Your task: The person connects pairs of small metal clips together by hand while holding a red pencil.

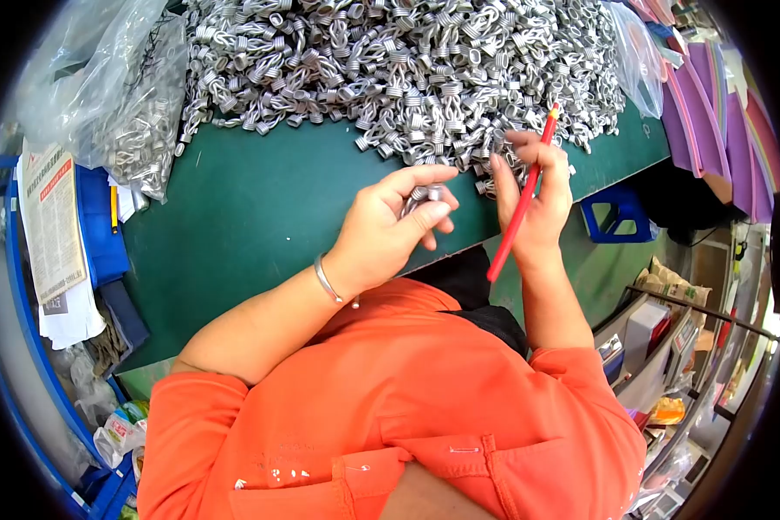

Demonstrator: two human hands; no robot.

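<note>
My left hand (pixel 397 227) is above the near edge of the green table, its fingers curled around a silver metal fitting (pixel 422 197) with a ribbed collar and looped part. Whether more than one piece lies in that hand I cannot tell. Slanting across my right hand (pixel 542 195) is a red pencil (pixel 523 211), held with its yellowish tip pointing up and away toward the pile. The right fingertips are close to the near edge of a large heap of similar silver fittings (pixel 390 65), and some pieces behind them are partly hidden.
The green tabletop (pixel 225 234) lies under the heap. Clear plastic bags (pixel 143 130) with more fittings stand at the left, near a newspaper (pixel 54 217) and a blue bin (pixel 100 225). Purple foam sheets (pixel 706 121) hang at the right. A blue stool (pixel 617 215) stands below.
</note>
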